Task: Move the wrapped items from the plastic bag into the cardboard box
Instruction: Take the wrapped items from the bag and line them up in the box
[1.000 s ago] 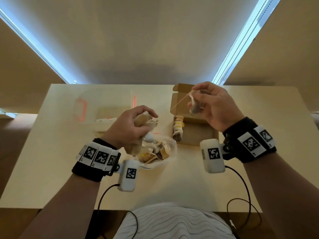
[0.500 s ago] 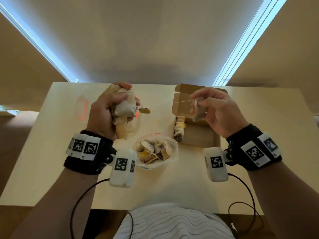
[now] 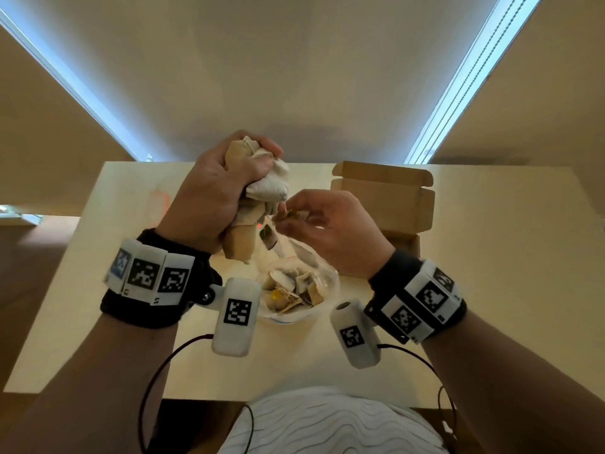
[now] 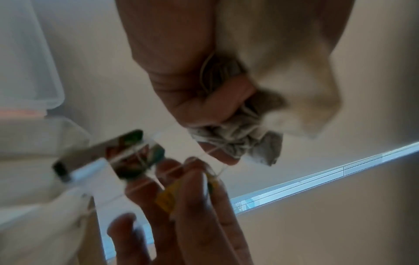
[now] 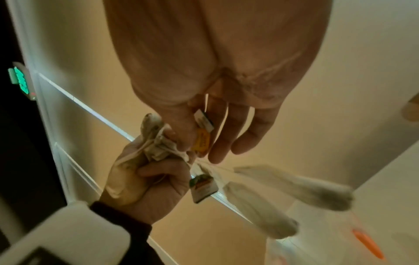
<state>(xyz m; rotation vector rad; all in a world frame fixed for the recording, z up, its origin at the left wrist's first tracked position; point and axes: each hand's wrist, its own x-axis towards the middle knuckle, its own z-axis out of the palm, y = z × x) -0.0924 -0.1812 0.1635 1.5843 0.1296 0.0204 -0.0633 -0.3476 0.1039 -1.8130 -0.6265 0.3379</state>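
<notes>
My left hand (image 3: 262,157) is raised above the table and grips a crumpled bundle of tea bags (image 3: 266,188) with tangled strings. My right hand (image 3: 288,216) is right beside it and pinches a yellow paper tag (image 5: 201,141) on one of the strings. Another printed tag (image 3: 268,235) hangs below on its string. In the right wrist view two tea bags (image 5: 294,188) dangle from the strings. The clear plastic bag (image 3: 327,280) lies open on the table under both hands, with several tea bags inside. The open cardboard box (image 3: 383,198) stands at the back right, its inside hidden by my right hand.
A faint clear plastic container with red marks (image 3: 157,204) sits at the back left of the pale table (image 3: 98,322). Black cables (image 3: 157,371) hang over the table's front edge.
My left hand has lifted the bundle higher and towards the middle. My right hand has come left from over the box to the bundle and now pinches a tag there.
</notes>
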